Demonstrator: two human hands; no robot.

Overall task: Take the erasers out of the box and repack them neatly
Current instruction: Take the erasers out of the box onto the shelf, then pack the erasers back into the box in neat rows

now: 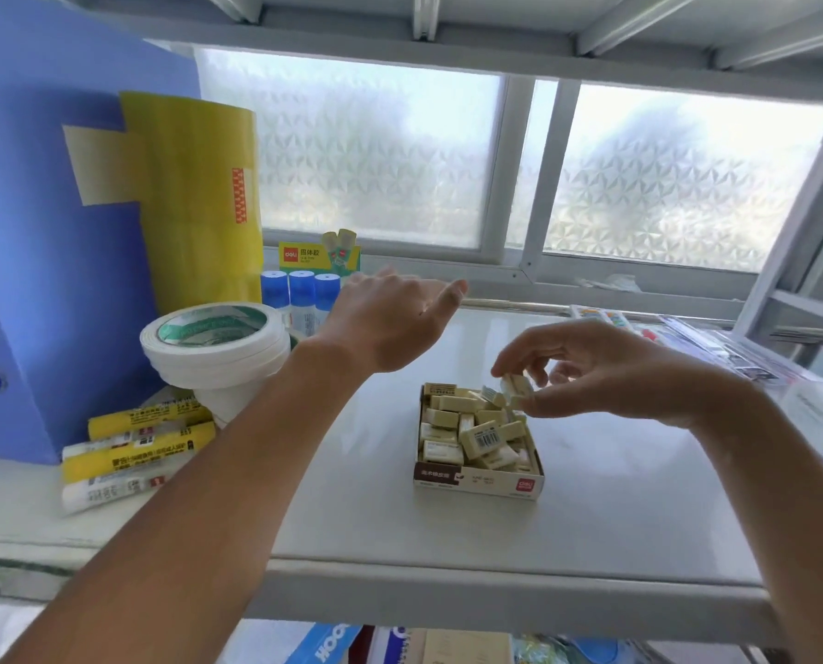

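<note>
Shelf clutter: at far left we see a blue binder [40, 232], a stack of white tape rolls [215, 345] and yellow-labelled tubes [136, 452]; none of it concerns us.
Left hand [390, 323]: raised over the shelf behind the box, palm down, fingers spread and holding nothing.
Shelf [591, 519]: the bare white surface around the box gives us room to lay pieces out.
Box [479, 479]: open-topped, sitting mid-shelf, crammed with cream erasers [467, 424] lying at all angles, some on edge.
Right hand [606, 371]: over the box's far right corner, thumb and fingertips pinched on one eraser [515, 390] lifted just above the heap.
Step in hand: we judge that we are unloading, with nearly the whole load left inside.
Doing it well: we should bring the free hand down to steady the box, lift straight up so neighbours don't spill, and set each piece flat beside the box, labels facing one way, ready for rows.
</note>
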